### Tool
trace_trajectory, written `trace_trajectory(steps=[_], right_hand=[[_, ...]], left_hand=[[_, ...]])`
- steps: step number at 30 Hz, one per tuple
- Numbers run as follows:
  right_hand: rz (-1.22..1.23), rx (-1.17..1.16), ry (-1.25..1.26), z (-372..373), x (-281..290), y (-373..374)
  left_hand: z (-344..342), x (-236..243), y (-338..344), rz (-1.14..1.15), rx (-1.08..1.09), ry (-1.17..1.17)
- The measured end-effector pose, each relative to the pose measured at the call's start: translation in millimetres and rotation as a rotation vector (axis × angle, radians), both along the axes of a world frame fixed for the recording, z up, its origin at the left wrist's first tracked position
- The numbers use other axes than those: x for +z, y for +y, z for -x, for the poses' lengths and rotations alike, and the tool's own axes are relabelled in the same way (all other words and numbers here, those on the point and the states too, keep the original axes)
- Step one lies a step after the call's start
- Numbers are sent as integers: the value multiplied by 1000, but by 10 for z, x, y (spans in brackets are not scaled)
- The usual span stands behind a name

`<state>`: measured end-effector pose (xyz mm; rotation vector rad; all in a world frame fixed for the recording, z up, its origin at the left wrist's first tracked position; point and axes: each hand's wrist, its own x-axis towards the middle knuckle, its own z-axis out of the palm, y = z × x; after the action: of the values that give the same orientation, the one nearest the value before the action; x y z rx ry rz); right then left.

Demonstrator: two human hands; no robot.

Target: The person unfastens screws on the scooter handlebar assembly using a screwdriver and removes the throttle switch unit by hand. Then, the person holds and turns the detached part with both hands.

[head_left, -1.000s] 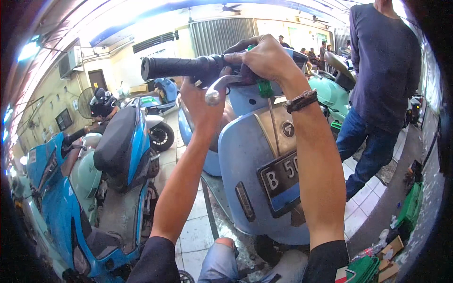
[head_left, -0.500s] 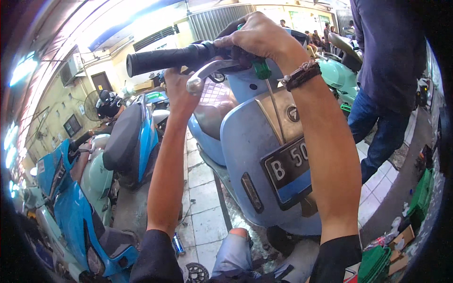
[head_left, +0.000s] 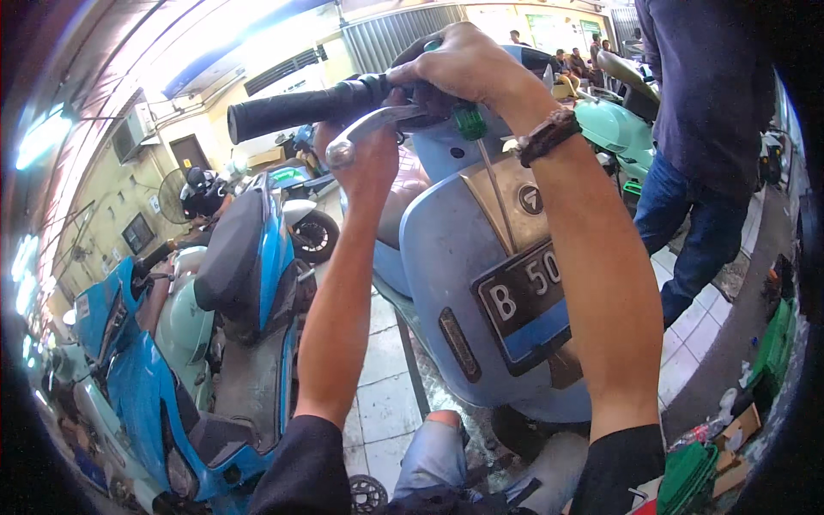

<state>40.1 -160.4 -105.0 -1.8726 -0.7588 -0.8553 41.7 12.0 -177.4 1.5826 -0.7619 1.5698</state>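
Note:
A light blue scooter [head_left: 438, 326] faces me, its black handlebar grip [head_left: 275, 116] and silver brake lever [head_left: 360, 137] raised before me. My left hand [head_left: 365, 163] is beneath the grip beside the lever, its fingers mostly hidden. My right hand [head_left: 468, 69] is closed over the switch housing at the grip's inner end, with a bit of green above its fingers. Just below that hand is a green screwdriver handle [head_left: 470, 122], its long shaft pointing down over the front panel; I cannot tell if it is held.
A bright blue scooter [head_left: 146, 403] and mint scooters [head_left: 614, 133] stand either side. A person in jeans [head_left: 704, 146] stands close at right. Farther back are a helmeted person [head_left: 206, 197] and seated people [head_left: 571, 69]. Green items and cardboard [head_left: 738, 438] lie along the right wall.
My left hand and forearm have shifted right along the underside of the grip. My right hand stays on the housing. The view has shifted a little since a second ago.

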Motion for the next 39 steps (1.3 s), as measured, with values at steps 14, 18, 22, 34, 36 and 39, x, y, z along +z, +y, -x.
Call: trace_trajectory(steps=[14, 18, 22, 34, 36, 39], right_hand=[[-374, 14, -19, 98, -9, -330], [-548, 57, 66, 52, 116, -322], [-330, 183, 59, 225, -4, -258], [-376, 157, 93, 104, -162, -59], [-380, 154, 77, 116, -167, -56], [-306, 176, 71, 117, -192, -67]], left_hand=[[-25, -8, -171, 208, -348, -26], [-2, -5, -184, 273, -295, 5], [-21, -46, -259, 346, -442, 12], [-83, -40, -425, 379, -159, -46], [-46, -40, -440, 404, -255, -73], [-47, -37, -411, 430, -311, -58]])
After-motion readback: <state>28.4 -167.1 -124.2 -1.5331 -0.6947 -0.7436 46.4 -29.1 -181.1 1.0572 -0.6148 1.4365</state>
